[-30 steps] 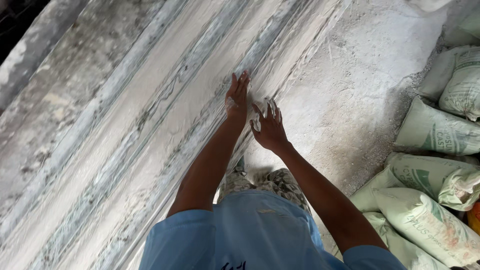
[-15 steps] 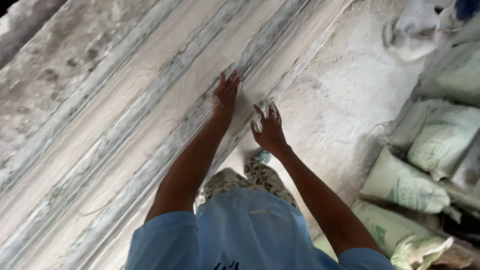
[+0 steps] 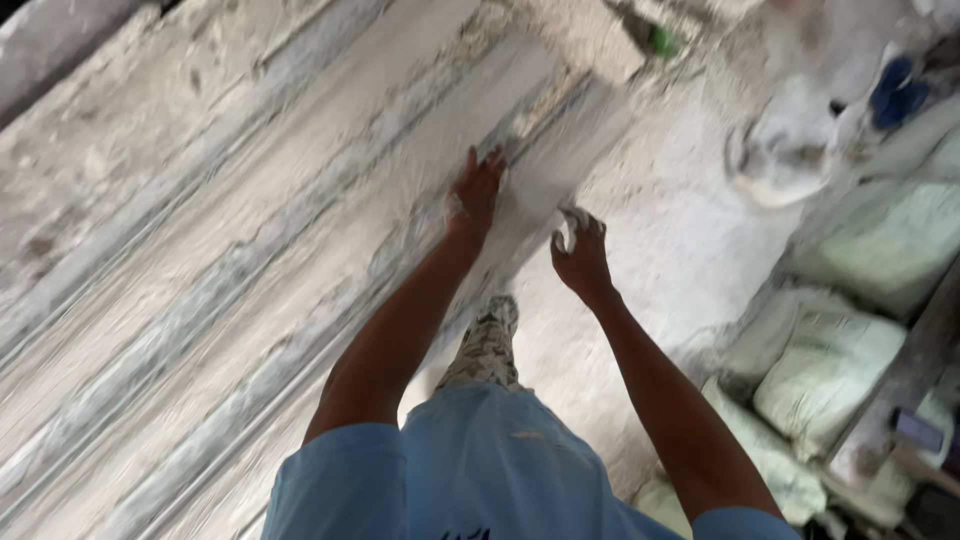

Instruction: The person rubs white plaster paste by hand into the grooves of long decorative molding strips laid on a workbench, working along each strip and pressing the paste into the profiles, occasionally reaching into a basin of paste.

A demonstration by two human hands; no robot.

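while the left hand [image 3: 478,195] is pressing flat on the long plaster moulding [image 3: 300,250], its fingers are lying straight and together, gripping nothing, and we are seeing it sitting much nearer the far end of the piece than it was a second ago, when both hands were working the middle of the ridged run; the right hand [image 3: 582,255] is hovering just beside the moulding's near edge, its white-dusted fingers half curled and spread, and we cannot tell whether it is touching the edge or holding a small lump of plaster, because the picture is blurring there; the moulding itself is lying diagonally across the floor on our left, its grooves and raised bands running from lower left toward upper right, where a broken block [image 3: 590,35] is now coming into view at its end; since half a second ago the camera view is also swinging, so the pale sacks [image 3: 830,365] are sliding down to the lower right and a blue sandal [image 3: 890,90] is appearing at the upper right; we are judging from this that the smoothing is travelling along the profile and nearing its end, with the left palm leading and the right hand trailing behind it
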